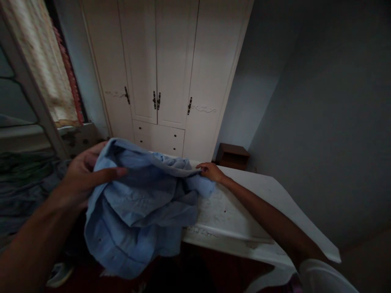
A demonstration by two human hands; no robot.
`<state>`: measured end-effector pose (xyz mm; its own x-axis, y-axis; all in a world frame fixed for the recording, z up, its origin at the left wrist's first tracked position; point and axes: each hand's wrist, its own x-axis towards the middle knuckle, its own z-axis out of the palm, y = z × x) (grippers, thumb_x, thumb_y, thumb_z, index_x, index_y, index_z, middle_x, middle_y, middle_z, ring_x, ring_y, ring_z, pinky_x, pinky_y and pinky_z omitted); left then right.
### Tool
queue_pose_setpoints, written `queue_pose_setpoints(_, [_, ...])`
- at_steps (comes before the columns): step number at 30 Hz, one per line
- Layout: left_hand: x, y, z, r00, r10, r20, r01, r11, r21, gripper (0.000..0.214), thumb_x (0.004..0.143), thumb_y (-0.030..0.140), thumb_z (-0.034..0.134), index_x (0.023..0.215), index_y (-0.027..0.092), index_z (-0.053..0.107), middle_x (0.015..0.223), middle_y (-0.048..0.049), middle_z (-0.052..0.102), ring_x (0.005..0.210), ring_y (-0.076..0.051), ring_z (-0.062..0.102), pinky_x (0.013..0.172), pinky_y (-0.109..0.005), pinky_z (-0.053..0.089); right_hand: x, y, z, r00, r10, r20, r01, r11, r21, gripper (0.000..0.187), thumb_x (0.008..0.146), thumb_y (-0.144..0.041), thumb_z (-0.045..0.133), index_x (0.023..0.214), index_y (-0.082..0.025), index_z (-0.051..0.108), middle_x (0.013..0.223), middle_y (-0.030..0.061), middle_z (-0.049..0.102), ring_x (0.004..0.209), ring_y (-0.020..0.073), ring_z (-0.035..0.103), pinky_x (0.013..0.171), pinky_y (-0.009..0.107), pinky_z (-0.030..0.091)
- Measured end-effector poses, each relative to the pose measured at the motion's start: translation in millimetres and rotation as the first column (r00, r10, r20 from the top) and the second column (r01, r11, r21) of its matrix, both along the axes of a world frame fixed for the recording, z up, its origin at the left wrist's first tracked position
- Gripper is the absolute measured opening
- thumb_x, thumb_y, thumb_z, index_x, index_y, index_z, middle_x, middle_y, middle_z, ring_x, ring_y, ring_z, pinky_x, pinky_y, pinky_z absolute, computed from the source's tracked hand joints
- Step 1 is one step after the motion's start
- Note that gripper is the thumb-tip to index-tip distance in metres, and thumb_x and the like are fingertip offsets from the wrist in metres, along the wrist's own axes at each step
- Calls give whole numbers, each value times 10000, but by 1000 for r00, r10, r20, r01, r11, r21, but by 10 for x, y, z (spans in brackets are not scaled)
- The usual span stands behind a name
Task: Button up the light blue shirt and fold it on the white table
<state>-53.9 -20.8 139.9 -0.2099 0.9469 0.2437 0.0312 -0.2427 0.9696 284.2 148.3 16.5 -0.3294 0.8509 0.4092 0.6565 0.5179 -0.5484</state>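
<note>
A crumpled light blue shirt is stretched between my two hands, partly over a white table and partly hanging past its front edge. My left hand grips its left end, thumb laid on the inner side and the other fingers mostly hidden behind the cloth. At the far right end of the same long edge, my right hand pinches the fabric between thumb and fingers. Between the hands the upper edge sags slightly, and loose folds bunch below it.
The white table has worn paint along its front edge. Behind it stand a white wardrobe and a small brown cabinet. Dark clothes lie in a heap at left; a shoe is on the floor.
</note>
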Motion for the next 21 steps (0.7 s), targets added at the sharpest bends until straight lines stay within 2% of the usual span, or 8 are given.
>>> queue_pose_setpoints(3, [-32,64,66,988,116,-97,-112,993,48,480,438,304,803,895,234,671,704,34,690,532,-165,609,472,-265,510,182,-45,116,997,7,-72,-5,999,32,63,721,-249,673,752,-205,704,763,19,668,751,172,602,724,297,474])
queue_pose_setpoints(5, [-89,111,65,932,301,-201,-273,949,157,423,499,325,765,902,219,695,741,29,687,582,-148,607,506,-235,491,319,-115,253,972,-50,-231,68,995,69,161,755,-365,663,744,-206,676,764,19,656,746,177,599,708,307,486])
queue_pose_setpoints(7, [-139,167,41,859,428,-281,-357,894,272,358,556,318,712,900,218,708,765,30,682,645,-141,610,557,-222,482,469,-202,441,906,-110,-408,158,984,84,250,759,-461,653,768,-211,641,724,0,618,669,169,581,627,300,490])
queue_pose_setpoints(11, [-83,330,14,790,476,-387,-302,851,430,280,644,307,601,889,214,702,805,23,691,727,-166,630,662,-262,505,810,-423,971,783,-173,-597,352,915,197,299,798,-513,611,867,-224,585,650,-34,541,548,152,519,490,268,439])
queue_pose_setpoints(12, [-33,380,27,775,489,-400,-285,836,469,275,661,313,584,889,208,698,824,12,697,745,-177,637,688,-278,512,904,-496,1134,778,-175,-603,410,869,277,287,809,-499,610,868,-220,581,657,-33,538,566,148,516,509,262,437])
queue_pose_setpoints(15, [150,537,138,674,563,-478,-237,778,582,300,744,331,503,926,182,688,923,-38,706,853,-221,652,812,-337,516,1189,-792,1687,803,-202,-561,537,655,532,254,823,-444,624,833,-193,591,724,-19,545,680,140,535,602,255,437])
queue_pose_setpoints(18, [326,695,360,544,624,-562,-179,740,649,356,812,306,418,1008,157,675,1040,-66,692,991,-240,629,934,-375,479,1446,-1179,2308,796,-327,-509,604,476,638,186,882,-343,561,846,-164,598,690,-26,521,624,122,500,604,261,404])
queue_pose_setpoints(21, [513,814,684,554,649,-521,-165,699,696,381,836,287,422,1090,132,659,1073,-48,689,978,-196,628,950,-349,473,1681,-1517,2924,730,-508,-457,630,240,738,110,878,-218,563,799,-145,589,728,2,545,685,126,496,672,278,377])
